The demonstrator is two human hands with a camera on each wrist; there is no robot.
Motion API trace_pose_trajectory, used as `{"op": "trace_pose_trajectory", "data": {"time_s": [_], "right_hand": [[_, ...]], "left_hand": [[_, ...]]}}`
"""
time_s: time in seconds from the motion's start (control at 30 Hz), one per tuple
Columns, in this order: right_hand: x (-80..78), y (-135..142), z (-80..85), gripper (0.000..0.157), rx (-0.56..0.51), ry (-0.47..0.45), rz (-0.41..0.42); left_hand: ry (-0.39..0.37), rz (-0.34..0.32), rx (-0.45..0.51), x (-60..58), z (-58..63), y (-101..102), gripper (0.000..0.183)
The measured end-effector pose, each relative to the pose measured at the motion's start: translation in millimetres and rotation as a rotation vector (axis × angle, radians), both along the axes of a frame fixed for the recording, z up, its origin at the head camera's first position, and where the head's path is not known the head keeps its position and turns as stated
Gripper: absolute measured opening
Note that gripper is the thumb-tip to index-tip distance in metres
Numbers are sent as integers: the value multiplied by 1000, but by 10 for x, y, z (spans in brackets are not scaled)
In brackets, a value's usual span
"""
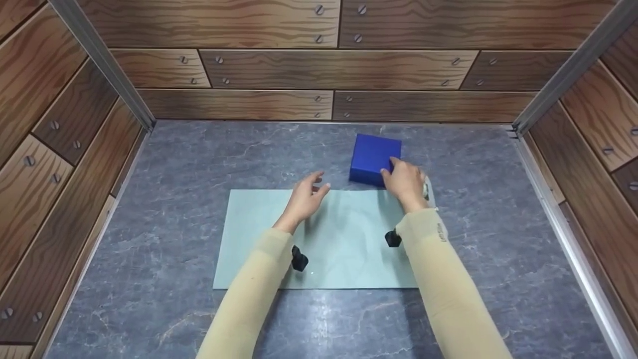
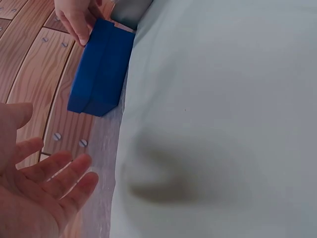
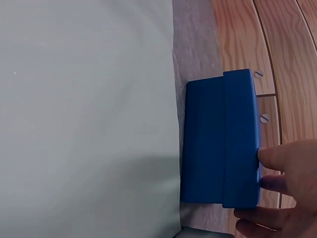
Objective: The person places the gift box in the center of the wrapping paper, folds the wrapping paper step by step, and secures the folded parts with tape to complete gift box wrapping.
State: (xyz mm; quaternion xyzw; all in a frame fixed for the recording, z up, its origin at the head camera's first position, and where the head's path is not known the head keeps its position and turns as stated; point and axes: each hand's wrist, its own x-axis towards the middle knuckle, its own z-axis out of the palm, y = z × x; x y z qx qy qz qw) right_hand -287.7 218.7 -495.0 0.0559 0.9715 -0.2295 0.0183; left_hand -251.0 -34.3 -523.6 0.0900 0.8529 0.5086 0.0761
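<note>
A blue lidded box [image 1: 375,158] stands just beyond the far edge of a pale green mat [image 1: 349,264]. My right hand [image 1: 404,180] grips the right end of the box, thumb and fingers at the lid; in the right wrist view the lid [image 3: 241,139] sits on the box body, and the fingertips [image 3: 247,214] lie at its end. My left hand [image 1: 305,197] hovers over the mat's far edge, fingers spread and loosely bent, holding nothing. Its palm and fingers [image 2: 69,173] are apart from the box in the left wrist view.
A greyish object [image 2: 131,12], its kind unclear, lies beside the right hand, partly hidden by it. Wood-patterned panels [image 1: 329,70] enclose the grey marbled surface [image 1: 189,159] at the back and sides. Black wrist devices [image 1: 299,259] hang below both sleeves.
</note>
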Motion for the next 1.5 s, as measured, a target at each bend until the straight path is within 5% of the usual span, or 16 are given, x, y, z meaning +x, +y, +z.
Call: {"op": "trace_pose_trajectory", "data": {"time_s": [0.3, 0.7, 1.13, 1.5], "right_hand": [[-2, -102, -69, 52, -191, 17, -47], [2, -248, -138, 51, -282, 65, -31], [-6, -317, -129, 59, -365, 6, -91], [-3, -355, -129, 60, -468, 0, -104]], "left_hand": [[-44, 31, 63, -75, -16, 121, 50], [-135, 73, 94, -173, 10, 239, 53], [-187, 36, 182, -260, 22, 332, 55], [-262, 104, 385, -268, 58, 289, 53]]}}
